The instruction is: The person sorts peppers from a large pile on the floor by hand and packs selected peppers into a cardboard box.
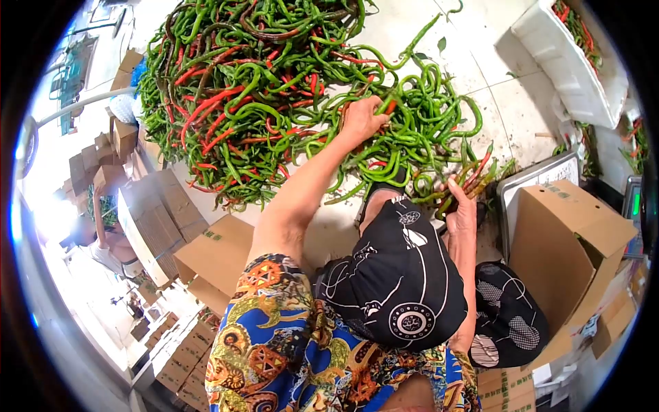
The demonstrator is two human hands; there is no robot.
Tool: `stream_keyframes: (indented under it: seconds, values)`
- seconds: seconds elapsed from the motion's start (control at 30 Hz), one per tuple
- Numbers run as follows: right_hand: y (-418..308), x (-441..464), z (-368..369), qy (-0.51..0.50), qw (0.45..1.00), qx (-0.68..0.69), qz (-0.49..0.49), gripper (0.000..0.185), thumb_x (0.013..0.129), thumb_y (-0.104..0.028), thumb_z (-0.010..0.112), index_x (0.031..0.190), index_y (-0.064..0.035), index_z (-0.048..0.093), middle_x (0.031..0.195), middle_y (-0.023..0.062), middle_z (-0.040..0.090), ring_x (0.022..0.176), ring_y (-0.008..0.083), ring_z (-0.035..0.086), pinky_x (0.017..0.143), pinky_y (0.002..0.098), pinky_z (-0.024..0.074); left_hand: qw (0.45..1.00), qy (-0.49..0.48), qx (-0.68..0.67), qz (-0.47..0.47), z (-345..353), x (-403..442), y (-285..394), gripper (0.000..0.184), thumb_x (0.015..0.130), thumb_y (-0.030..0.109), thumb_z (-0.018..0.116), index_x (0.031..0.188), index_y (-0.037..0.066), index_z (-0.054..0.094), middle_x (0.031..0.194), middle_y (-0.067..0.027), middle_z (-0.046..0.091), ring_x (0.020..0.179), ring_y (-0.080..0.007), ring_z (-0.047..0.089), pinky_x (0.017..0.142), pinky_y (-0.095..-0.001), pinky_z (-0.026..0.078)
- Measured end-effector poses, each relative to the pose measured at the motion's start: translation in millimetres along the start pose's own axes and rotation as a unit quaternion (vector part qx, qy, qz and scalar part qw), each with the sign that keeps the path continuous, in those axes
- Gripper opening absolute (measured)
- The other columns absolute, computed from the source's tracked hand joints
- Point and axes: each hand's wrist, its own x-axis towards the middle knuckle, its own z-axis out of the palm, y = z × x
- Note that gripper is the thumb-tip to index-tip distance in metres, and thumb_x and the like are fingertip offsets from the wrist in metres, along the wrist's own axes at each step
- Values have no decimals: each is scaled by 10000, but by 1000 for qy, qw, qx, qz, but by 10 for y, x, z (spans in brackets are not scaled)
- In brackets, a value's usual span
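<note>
A big heap of long green and red chili peppers (pixel 226 103) covers the floor ahead, with a looser spread of mostly green chili peppers (pixel 419 110) on its right side. My left hand (pixel 362 121) is down among them, fingers curled in, with an orange-red chili pepper (pixel 391 107) at the fingertips. Close to my right knee, my right hand (pixel 462 207) is closed around a small bunch of chili peppers (pixel 473 177), red, green and brownish. Their tips point up and away from the palm.
On the right, an open cardboard box (pixel 549 240) stands on a metal scale platform (pixel 542 180). A white foam box (pixel 576 69) with peppers is beyond. Cardboard boxes (pixel 161 213) and another person (pixel 110 247) are at left. Pale floor tiles (pixel 480 41) show behind the heap.
</note>
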Motion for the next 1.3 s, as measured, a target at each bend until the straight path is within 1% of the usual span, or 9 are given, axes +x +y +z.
stream_keyframes:
  seconds: [0.07,0.17,0.53,0.6,0.67,0.73,0.93,1.07,1.3]
  values:
    - [-34,-35,39,9,1000,-7,5,262,793,-28,709,1032,-33,603,882,43,632,785,190,625,716,320,500,988,-75,-138,-4,-99,-57,-16,228,797,223,703,863,12,645,715,-26,595,674,-125,544,630,-308,463]
    - [-70,-39,94,-11,1000,9,-3,247,801,-18,697,1026,-26,596,885,46,619,776,185,615,730,311,505,825,-106,-518,-200,-345,-225,121,234,913,236,624,987,14,634,778,-18,614,663,-82,554,625,-216,463]
    - [-219,-141,217,-50,999,0,-19,255,803,-17,693,1034,1,586,903,65,614,787,191,612,759,311,503,675,-139,-703,-175,-384,-528,141,342,955,231,530,1178,-28,551,975,-112,634,895,-194,616,780,-307,517]
    - [-193,-131,211,-48,999,-5,-13,249,800,-24,699,1022,3,591,879,66,620,788,192,612,758,309,500,838,-202,-476,-175,-273,-667,353,363,962,279,504,1185,3,577,1028,-93,649,897,-155,605,786,-282,481]
    - [-179,-113,210,-41,999,-10,-8,242,799,-26,701,1015,2,595,866,65,623,785,192,612,755,308,498,926,-134,-354,-6,-51,-628,127,357,956,275,489,1131,-11,613,984,-59,663,848,-131,604,764,-287,482]
    - [-155,-95,179,-35,999,-11,-13,235,798,-26,702,1008,-1,600,858,65,627,778,192,614,746,308,497,982,43,-180,-30,-68,-497,205,276,899,219,537,1045,25,666,893,-108,674,814,-196,635,741,-312,501]
    - [-141,-109,221,-11,1000,-27,2,233,784,-27,720,992,-10,616,869,61,634,776,194,627,731,309,498,989,-34,147,6,293,-91,9,285,793,356,662,888,88,667,833,-175,665,824,-372,640,717,-489,494]
    - [-161,-104,199,-19,999,-32,-21,246,777,-48,731,989,-9,613,872,58,634,775,182,624,738,311,491,979,-195,43,34,74,-32,114,376,802,389,663,1052,108,657,874,-172,674,846,-367,641,739,-452,500]
    - [-203,-120,220,-1,1000,-14,-20,214,778,-25,721,971,-10,630,860,53,651,764,175,632,728,295,498,984,-152,59,72,-237,-369,347,396,719,327,770,984,65,637,816,-158,649,773,-343,630,690,-429,483]
